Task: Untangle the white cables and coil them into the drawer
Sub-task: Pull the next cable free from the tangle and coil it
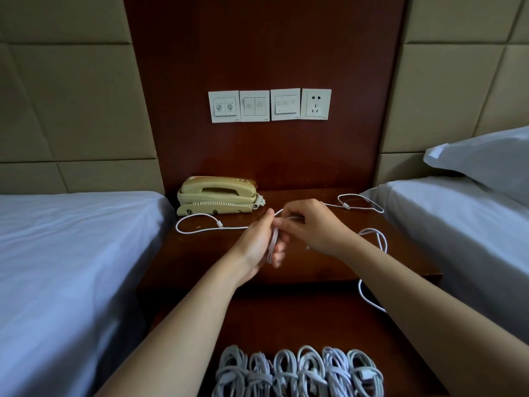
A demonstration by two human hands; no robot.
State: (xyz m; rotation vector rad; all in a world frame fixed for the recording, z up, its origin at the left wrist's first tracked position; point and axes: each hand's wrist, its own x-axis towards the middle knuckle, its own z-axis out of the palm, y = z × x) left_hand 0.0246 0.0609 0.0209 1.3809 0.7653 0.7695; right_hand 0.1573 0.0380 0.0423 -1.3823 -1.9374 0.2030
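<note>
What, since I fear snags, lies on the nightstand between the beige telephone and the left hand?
A loose loop of thin white cable with a connector lies there on the dark wooden nightstand, running to the left hand, in the head view.

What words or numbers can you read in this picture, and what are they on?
None can be read.
On the left switch plate: two round signs with tiny writing below, too small to read.
On the socket: a tiny mark in the bottom corner, too blurred to read.
On the telephone: no writing shows.
</note>
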